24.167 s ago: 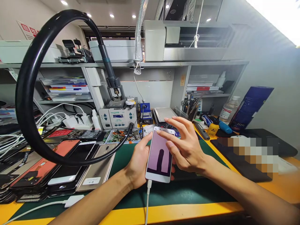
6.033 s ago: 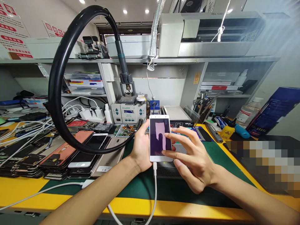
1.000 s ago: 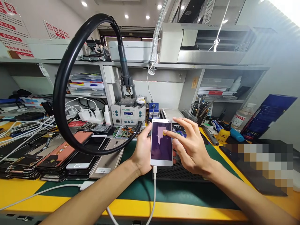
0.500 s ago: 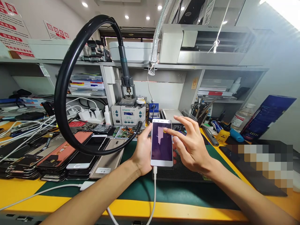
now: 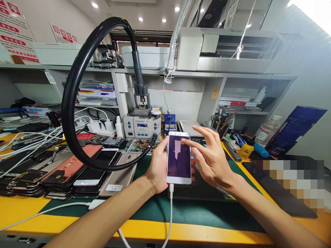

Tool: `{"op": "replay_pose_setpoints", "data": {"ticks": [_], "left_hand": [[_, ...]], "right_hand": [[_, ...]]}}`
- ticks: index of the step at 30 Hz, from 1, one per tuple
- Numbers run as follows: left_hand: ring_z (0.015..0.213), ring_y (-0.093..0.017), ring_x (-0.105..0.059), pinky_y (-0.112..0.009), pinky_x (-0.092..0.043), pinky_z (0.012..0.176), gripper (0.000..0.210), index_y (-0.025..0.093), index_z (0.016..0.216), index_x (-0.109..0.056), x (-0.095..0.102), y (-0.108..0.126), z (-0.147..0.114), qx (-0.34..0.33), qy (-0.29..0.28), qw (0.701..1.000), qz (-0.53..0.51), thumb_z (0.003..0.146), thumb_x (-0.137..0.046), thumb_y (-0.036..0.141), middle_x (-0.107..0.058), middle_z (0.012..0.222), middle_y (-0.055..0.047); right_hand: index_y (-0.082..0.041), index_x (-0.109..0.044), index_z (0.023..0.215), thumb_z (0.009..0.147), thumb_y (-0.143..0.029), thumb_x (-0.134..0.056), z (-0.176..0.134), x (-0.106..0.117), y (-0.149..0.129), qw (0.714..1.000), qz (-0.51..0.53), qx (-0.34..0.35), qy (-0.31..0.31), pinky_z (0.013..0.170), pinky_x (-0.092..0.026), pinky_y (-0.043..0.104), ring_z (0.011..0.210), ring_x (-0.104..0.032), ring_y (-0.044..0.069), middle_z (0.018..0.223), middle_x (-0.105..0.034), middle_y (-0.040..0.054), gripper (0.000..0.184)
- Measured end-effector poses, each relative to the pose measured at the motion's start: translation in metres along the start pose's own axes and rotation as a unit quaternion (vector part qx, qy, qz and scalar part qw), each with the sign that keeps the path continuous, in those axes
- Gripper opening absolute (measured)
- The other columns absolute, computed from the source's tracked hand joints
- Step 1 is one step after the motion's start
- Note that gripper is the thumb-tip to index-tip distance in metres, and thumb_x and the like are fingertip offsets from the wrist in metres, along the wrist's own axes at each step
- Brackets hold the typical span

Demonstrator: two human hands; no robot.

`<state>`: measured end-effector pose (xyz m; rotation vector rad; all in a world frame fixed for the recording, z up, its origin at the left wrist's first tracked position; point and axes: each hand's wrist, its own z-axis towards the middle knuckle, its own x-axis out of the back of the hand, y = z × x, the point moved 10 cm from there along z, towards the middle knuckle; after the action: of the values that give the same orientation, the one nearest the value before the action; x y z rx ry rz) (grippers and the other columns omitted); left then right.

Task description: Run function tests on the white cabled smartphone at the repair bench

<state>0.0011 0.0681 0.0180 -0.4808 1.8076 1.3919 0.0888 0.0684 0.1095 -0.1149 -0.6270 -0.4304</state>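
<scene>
A white smartphone (image 5: 179, 162) is held upright in my left hand (image 5: 159, 165), thumb along its left edge and fingertips showing at its right edge. Its screen is dark purple with a small yellow spot near the top right. The index fingertip of my right hand (image 5: 210, 158) is at that spot; the other fingers are spread and hold nothing. A white charging cable (image 5: 171, 206) is plugged into the phone's bottom edge and hangs down over the table's front. Behind the phone lies a black perforated plate (image 5: 212, 187), partly hidden by my hands.
Stacked phones and phone parts (image 5: 74, 165) lie at left under a looping black hose (image 5: 67, 96). A hot air station (image 5: 142, 126) stands at the back. At right are a yellow bottle (image 5: 245, 150), a clear bottle (image 5: 267, 132) and a black mat (image 5: 274, 189).
My right index fingertip has shifted very slightly at the top right of the screen. The phone and my left hand stay in nearly the same place.
</scene>
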Motion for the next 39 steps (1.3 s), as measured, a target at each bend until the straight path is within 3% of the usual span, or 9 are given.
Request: {"op": "replay_pose_setpoints", "data": {"ticks": [11, 22, 39], "left_hand": [[0.07, -0.027, -0.069, -0.045, -0.056, 0.072, 0.069, 0.013, 0.096, -0.073, 0.003, 0.0, 0.001, 0.003, -0.002, 1.0, -0.006, 0.096, -0.038, 0.073, -0.071, 0.085, -0.013], [0.087, -0.029, -0.072, -0.041, -0.054, 0.085, 0.065, 0.014, 0.122, -0.071, 0.005, -0.002, 0.004, -0.004, -0.029, 0.999, -0.045, 0.097, -0.045, 0.068, -0.076, 0.096, -0.013], [0.089, -0.029, -0.073, -0.041, -0.054, 0.086, 0.065, 0.013, 0.125, -0.07, 0.008, -0.001, 0.005, -0.011, -0.03, 0.999, -0.043, 0.097, -0.047, 0.067, -0.077, 0.097, -0.013]], "right_hand": [[-0.025, -0.071, 0.127, 0.099, -0.022, -0.048, 0.002, 0.0, -0.003, 1.0, 0.01, 0.006, 0.0, 0.113, -0.04, 0.063, 0.142, -0.038, 0.035, 0.154, -0.044, 0.0127, 0.036], [-0.026, -0.071, 0.128, 0.1, -0.023, -0.048, 0.005, -0.004, -0.011, 1.0, 0.019, 0.0, -0.009, 0.115, -0.039, 0.064, 0.143, -0.038, 0.034, 0.155, -0.045, 0.0117, 0.036], [-0.024, -0.072, 0.127, 0.1, -0.023, -0.048, 0.006, -0.005, -0.012, 1.0, 0.017, 0.001, -0.008, 0.116, -0.039, 0.063, 0.143, -0.038, 0.035, 0.154, -0.046, 0.0126, 0.036]]}}
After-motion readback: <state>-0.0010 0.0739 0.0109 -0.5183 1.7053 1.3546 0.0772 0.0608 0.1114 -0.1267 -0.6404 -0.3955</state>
